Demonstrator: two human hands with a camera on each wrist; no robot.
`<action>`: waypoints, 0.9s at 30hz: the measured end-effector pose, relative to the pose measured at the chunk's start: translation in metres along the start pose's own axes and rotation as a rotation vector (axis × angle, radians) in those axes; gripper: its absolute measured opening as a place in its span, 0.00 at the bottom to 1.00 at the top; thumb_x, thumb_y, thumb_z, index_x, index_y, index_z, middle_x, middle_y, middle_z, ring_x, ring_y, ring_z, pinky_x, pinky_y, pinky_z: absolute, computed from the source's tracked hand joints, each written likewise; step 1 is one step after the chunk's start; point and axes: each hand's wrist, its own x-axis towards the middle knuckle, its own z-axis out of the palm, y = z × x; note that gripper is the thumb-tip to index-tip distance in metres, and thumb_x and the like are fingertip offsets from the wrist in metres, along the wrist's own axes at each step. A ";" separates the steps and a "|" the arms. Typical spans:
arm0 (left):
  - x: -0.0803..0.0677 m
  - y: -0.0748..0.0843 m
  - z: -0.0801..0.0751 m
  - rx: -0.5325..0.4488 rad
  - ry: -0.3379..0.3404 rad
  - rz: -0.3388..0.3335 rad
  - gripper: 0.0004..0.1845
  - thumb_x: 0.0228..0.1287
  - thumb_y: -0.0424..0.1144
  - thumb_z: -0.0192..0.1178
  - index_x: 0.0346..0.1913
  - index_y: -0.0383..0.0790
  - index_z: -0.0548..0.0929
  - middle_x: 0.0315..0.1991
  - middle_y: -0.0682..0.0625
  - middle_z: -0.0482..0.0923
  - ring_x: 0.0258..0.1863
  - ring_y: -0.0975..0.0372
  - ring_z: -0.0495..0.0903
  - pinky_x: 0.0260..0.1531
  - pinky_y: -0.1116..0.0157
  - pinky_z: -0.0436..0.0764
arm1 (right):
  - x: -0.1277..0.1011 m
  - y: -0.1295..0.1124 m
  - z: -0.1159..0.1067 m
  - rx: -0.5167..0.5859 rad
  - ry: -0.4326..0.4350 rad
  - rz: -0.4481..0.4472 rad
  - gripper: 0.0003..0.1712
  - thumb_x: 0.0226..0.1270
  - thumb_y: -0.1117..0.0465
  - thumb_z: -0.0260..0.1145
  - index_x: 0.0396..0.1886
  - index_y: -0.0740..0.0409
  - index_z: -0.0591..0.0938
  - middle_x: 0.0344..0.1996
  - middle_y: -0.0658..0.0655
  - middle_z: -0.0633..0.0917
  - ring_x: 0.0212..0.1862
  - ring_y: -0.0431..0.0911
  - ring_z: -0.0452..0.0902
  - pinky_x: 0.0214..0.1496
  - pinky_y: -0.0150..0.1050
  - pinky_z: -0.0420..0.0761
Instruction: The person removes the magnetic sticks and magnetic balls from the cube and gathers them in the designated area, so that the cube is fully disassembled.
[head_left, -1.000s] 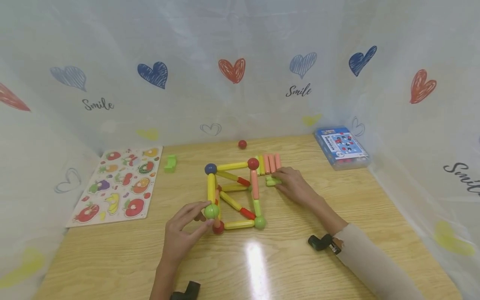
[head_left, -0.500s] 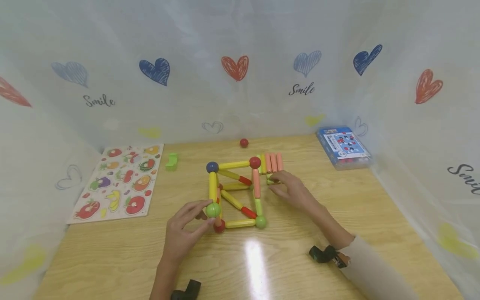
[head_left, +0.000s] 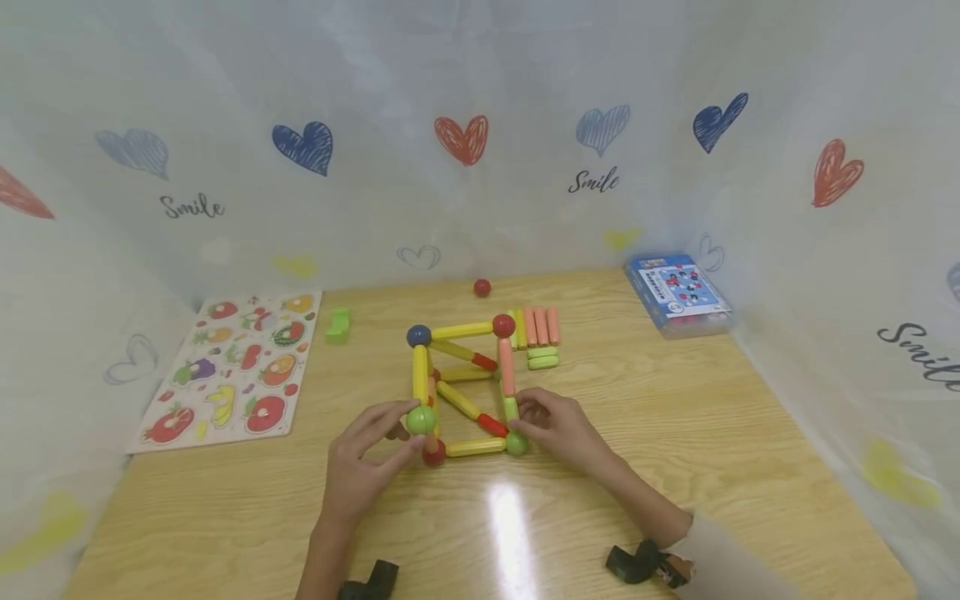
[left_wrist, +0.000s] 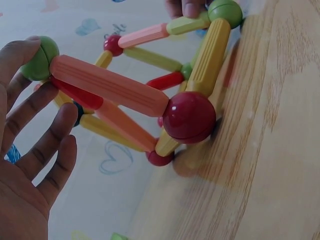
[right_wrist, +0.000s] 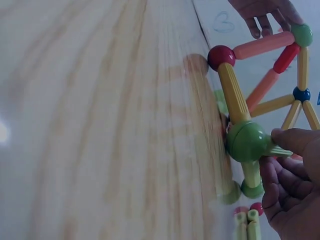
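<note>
A box-like frame of magnetic rods and balls stands on the table, with a yellow rod [head_left: 477, 447] along its front bottom edge. My left hand [head_left: 367, 458] pinches the green ball [head_left: 421, 420] at its upper front left corner between thumb and fingertips. At the right side, my right hand [head_left: 562, 429] grips a short light green rod [right_wrist: 280, 151], just above the lower green ball [right_wrist: 247, 141]. A salmon rod [head_left: 507, 367] continues upward from that short rod to a red ball [head_left: 503, 325]. The blue ball [head_left: 418, 336] marks the back left top corner.
Two short light green rods [head_left: 543, 358] lie right of the frame, below a row of salmon rods [head_left: 542, 326] and yellow ones. Behind is a loose red ball [head_left: 482, 287]. A fruit board [head_left: 225, 375], a green piece [head_left: 338, 326] and a blue box [head_left: 678, 293] surround the work.
My right hand has left the short light green rods on the table and come toward me and left, onto the frame's right side. My left hand stays on the green ball.
</note>
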 end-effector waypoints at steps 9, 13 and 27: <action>-0.005 -0.009 0.000 0.005 -0.004 -0.014 0.27 0.41 0.26 0.71 0.51 0.40 0.81 0.46 0.49 0.78 0.32 0.66 0.76 0.34 0.71 0.77 | -0.004 -0.010 0.005 0.068 0.049 0.024 0.16 0.55 0.62 0.69 0.45 0.57 0.78 0.31 0.49 0.80 0.33 0.42 0.75 0.32 0.33 0.78; -0.006 -0.013 0.000 0.015 -0.013 -0.031 0.26 0.44 0.28 0.71 0.51 0.42 0.81 0.46 0.51 0.78 0.31 0.63 0.77 0.35 0.72 0.76 | -0.006 -0.005 0.008 0.093 0.082 -0.024 0.16 0.55 0.64 0.69 0.44 0.54 0.77 0.31 0.48 0.79 0.32 0.41 0.75 0.30 0.32 0.77; -0.006 -0.013 0.000 0.012 -0.018 -0.043 0.28 0.43 0.28 0.71 0.52 0.42 0.80 0.46 0.52 0.78 0.32 0.62 0.76 0.36 0.73 0.76 | -0.014 0.003 0.007 0.170 0.095 -0.117 0.17 0.59 0.67 0.65 0.47 0.54 0.70 0.39 0.53 0.80 0.40 0.45 0.79 0.40 0.35 0.80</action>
